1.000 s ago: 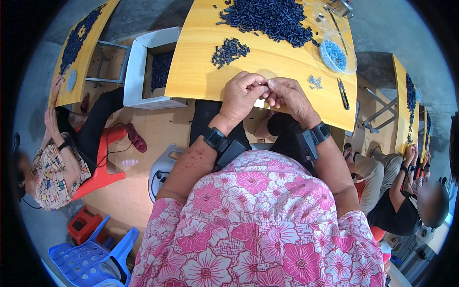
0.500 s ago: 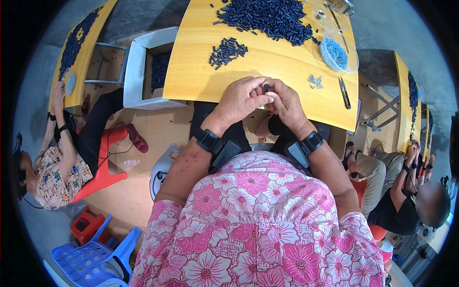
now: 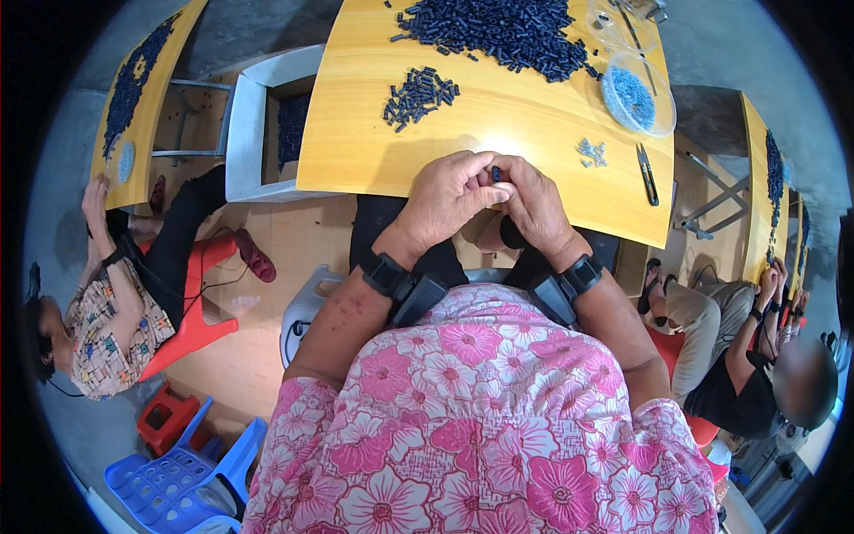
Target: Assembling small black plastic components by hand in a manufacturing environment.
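Note:
Just over the table's near edge, my two hands meet around a small dark blue cylindrical piece (image 3: 495, 174). My left hand (image 3: 445, 198) has its thumb and fingers closed against it from one side. My right hand (image 3: 535, 205) is curled about it from the other side. Most of the piece is hidden by the fingers; only its dark end shows. Beyond the hands lies a small heap of similar dark pieces (image 3: 421, 96), with a much larger heap (image 3: 498, 31) behind it. Right of my hands is a little group of pale clear bits (image 3: 591, 153).
On the yellow table (image 3: 356, 133) lie black thread snips (image 3: 647, 174) and a clear bowl of light blue bits (image 3: 633, 96). A white box (image 3: 258, 125) stands left of the table. Co-workers sit on both sides; a blue plastic chair (image 3: 169, 481) stands behind to the left.
The view has tilted slightly, so the table appears a little shifted. My hands remain together on the dark piece, with the fingers slightly rearranged.

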Available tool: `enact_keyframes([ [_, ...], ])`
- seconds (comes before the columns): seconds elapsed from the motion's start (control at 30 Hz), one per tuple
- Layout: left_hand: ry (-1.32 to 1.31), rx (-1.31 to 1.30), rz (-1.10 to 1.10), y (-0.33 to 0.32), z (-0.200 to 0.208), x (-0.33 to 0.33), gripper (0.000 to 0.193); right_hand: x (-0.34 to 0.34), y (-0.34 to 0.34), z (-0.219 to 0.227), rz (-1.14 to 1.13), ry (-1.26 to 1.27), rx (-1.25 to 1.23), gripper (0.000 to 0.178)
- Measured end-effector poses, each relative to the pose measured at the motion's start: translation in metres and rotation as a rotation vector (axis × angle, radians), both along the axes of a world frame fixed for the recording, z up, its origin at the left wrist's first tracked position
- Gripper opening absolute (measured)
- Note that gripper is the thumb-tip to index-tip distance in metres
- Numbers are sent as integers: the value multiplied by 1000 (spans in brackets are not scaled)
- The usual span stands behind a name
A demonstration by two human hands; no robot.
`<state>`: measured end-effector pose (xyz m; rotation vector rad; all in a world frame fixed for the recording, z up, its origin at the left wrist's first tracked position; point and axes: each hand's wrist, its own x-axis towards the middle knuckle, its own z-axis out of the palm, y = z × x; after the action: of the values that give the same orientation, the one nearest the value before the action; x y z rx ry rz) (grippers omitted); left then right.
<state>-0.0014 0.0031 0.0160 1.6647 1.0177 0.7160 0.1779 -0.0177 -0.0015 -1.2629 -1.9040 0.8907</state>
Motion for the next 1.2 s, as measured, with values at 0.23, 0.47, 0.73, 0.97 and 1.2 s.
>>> enact_keyframes([
  [0.23, -22, -19, 6, -1, -2, 0, 42, 1, -1, 6, 27, -26, -126, 31],
  [0.47, -7, -2, -20, 1, 0, 0, 44, 2, 0, 0, 40, -62, -57, 31],
  [0.73, 25, 56, -12, 1, -3, 1, 42, -1, 0, 5, 31, -6, -142, 30],
  [0.97, 28, 58, -1, 0, -10, 2, 41, -1, 0, -1, 34, -23, -46, 28],
  [1.2, -17, -26, 4, 3, -3, 2, 45, -4, 0, 7, -12, 64, -43, 27],
])
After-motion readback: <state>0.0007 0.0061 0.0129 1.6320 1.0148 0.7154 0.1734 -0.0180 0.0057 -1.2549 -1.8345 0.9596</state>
